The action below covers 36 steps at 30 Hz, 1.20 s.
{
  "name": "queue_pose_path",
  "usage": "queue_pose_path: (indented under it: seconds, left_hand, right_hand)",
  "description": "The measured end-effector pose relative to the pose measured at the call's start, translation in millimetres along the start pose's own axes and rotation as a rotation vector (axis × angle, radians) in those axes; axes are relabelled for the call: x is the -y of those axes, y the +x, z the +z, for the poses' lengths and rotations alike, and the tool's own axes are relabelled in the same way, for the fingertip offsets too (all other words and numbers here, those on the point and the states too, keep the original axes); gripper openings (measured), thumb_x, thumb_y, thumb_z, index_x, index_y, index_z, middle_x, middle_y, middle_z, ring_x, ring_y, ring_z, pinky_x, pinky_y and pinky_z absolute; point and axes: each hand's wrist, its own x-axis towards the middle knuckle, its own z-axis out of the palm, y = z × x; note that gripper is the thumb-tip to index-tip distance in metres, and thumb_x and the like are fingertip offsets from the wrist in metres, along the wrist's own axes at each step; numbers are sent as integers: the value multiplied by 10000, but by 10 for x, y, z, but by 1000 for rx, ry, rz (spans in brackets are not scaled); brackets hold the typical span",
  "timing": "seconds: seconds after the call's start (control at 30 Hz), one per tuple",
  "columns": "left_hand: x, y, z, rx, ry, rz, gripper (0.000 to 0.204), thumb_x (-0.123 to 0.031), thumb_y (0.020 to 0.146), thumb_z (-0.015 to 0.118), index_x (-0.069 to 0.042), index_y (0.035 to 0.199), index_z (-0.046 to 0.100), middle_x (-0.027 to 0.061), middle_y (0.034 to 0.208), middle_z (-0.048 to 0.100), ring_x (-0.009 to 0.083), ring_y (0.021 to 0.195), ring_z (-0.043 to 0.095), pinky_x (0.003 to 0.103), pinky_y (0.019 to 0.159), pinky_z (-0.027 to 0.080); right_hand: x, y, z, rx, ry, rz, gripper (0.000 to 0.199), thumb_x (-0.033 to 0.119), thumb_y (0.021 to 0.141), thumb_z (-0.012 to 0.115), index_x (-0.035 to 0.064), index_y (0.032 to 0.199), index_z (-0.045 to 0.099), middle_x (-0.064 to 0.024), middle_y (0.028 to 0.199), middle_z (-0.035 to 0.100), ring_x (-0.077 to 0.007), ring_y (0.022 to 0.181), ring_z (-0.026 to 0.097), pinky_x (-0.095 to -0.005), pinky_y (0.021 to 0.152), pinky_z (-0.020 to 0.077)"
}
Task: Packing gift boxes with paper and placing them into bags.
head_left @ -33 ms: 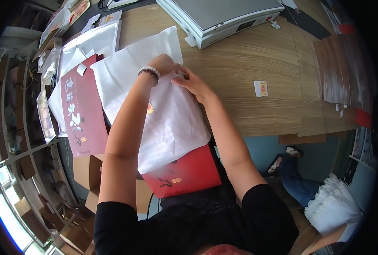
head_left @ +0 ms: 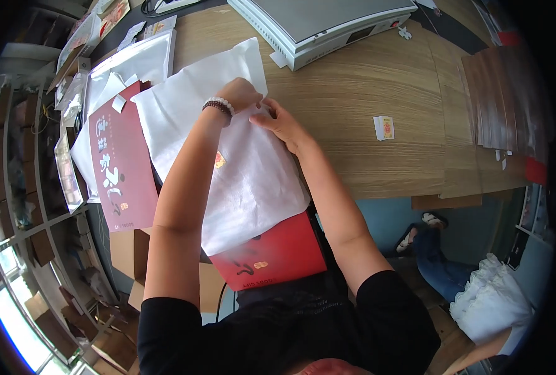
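Observation:
A white fabric-like bag [head_left: 259, 178] is pulled over most of a red gift box [head_left: 284, 253], whose near end with dark lettering sticks out toward me. On the bag lies a small yellow-and-red sticker [head_left: 220, 160], partly behind my left forearm. My left hand [head_left: 240, 94], with two bead bracelets at the wrist, is closed on the bag near its far right edge. Just right of it, my right hand [head_left: 284, 127] has thumb and curled fingers gripping the bag's side. The fingertips of both hands are partly hidden.
A dull-red printed box or bag [head_left: 125, 165] lies at left beside a clear-white tray [head_left: 165, 53]. A grey machine [head_left: 328, 28] stands at the back. Small stickers [head_left: 384, 128] sit on the wooden table [head_left: 346, 94]. Stacked brown sheets [head_left: 500, 100] are far right; a seated person [head_left: 490, 294] is lower right.

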Motion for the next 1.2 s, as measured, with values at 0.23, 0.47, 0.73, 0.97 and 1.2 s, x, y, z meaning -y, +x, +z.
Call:
queue_pose_path:
  seconds: [0.23,0.47,0.73,0.97,1.2]
  left_hand:
    - [-244,-200,134,-444,197,233,137,-138,845,510,-48,828,611,120,839,600,334,830,572,408,721,469]
    - [-382,-336,274,-660,164,414,146,-135,839,574,6,843,612,162,810,620,326,757,605,369,684,475]
    - [-268,-344,311,-721,8,366,115,-120,826,573,-6,822,594,145,789,605,323,735,592,374,665,471]
    - [-212,-167,388,-826,-42,328,119,-126,825,570,-14,790,586,155,769,587,354,719,572,407,648,457]
    - [-127,-24,444,-853,-51,301,121,-138,818,582,-23,784,593,149,767,590,353,716,568,419,643,444]
  right_hand:
    - [-163,-183,74,-102,41,-280,580,261,890,575,49,1368,325,-166,1354,375,-223,1282,316,-318,1054,244]
    - [-203,-299,143,-155,-15,-351,576,173,898,553,49,1385,270,-157,1366,351,-237,1300,277,-322,1065,221]
    - [-140,-290,208,-455,-39,-397,224,138,810,666,-8,977,638,-87,978,615,-111,827,557,-247,723,441]
    - [-70,-100,196,-508,188,-476,119,98,803,661,8,880,675,-34,736,628,-89,670,562,-226,646,442]
    - [-65,32,130,-567,75,-499,88,78,811,638,-8,829,647,-31,738,619,-81,667,544,-242,638,440]
